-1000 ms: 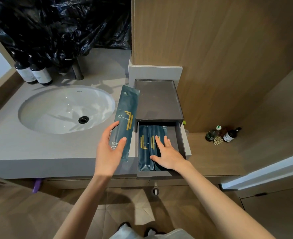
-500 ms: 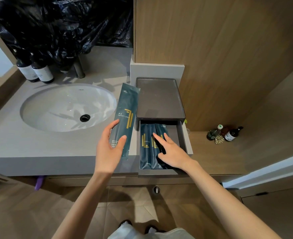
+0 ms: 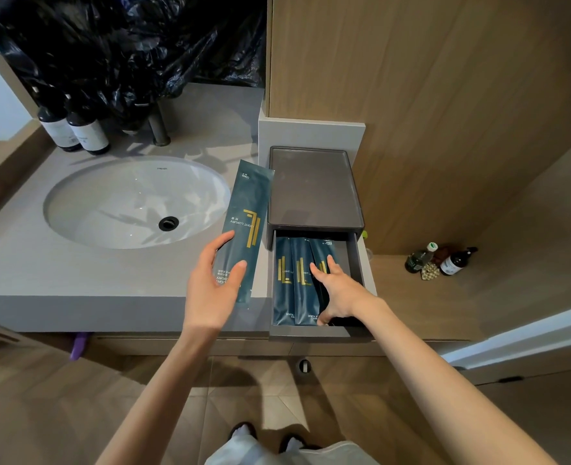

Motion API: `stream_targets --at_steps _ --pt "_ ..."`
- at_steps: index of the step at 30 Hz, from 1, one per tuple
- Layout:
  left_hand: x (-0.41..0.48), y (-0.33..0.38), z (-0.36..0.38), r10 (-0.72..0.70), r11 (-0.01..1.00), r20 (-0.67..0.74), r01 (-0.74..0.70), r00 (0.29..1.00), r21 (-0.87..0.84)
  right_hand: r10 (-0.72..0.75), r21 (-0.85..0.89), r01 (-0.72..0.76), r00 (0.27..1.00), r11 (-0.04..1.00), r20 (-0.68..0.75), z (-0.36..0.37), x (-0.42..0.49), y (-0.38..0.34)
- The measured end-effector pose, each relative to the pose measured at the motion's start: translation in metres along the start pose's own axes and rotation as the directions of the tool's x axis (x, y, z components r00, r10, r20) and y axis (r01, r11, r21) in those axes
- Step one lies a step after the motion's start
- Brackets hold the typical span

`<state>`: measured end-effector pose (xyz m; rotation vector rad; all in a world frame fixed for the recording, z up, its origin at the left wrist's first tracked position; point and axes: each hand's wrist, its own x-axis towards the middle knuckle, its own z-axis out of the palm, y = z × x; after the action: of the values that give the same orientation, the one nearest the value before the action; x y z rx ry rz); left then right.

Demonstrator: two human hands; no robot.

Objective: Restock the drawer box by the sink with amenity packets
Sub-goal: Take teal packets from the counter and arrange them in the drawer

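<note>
Hands at the open drawer, one packet outside it.
Left hand (image 3: 210,290) grips a slim dark-teal packet (image 3: 245,223) tilted over the grey counter (image 3: 59,280); right hand (image 3: 339,288) lays straight fingers on three like packets (image 3: 289,283) lying in the grey drawer (image 3: 311,331). Beyond: the smooth-topped box (image 3: 311,186), oval white sink (image 3: 133,196), two dark bottles (image 3: 76,129), crumpled black bag (image 3: 126,45), wood wall (image 3: 445,95).

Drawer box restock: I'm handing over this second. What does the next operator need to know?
Left hand: holds a comb packet over the counter, left of the drawer box.
Right hand: in the open drawer, fingers straight on the rightmost of three dental kit packets lying side by side.
Done: three packets in.
Left: comb packet goes in, likely on the drawer's bare right side; then close it.
</note>
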<state>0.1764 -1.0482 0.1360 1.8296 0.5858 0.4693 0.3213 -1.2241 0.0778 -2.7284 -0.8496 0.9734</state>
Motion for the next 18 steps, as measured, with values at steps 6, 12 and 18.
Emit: stream_targets --at_steps 6,12,18 --pt "-0.001 -0.001 0.001 0.017 1.0 -0.004 -0.017 1.0 0.002 -0.017 0.069 0.02 0.998 0.997 -0.055 0.006 0.001 0.004" --pt "-0.001 -0.001 0.002 0.026 1.0 0.004 -0.026 1.0 -0.004 0.006 0.123 0.004 0.997 0.992 -0.082 0.011 0.004 0.003" --pt "-0.001 -0.003 0.003 0.038 0.999 0.012 -0.037 0.999 -0.011 0.016 0.184 0.009 0.991 0.983 -0.133 0.019 0.007 -0.004"
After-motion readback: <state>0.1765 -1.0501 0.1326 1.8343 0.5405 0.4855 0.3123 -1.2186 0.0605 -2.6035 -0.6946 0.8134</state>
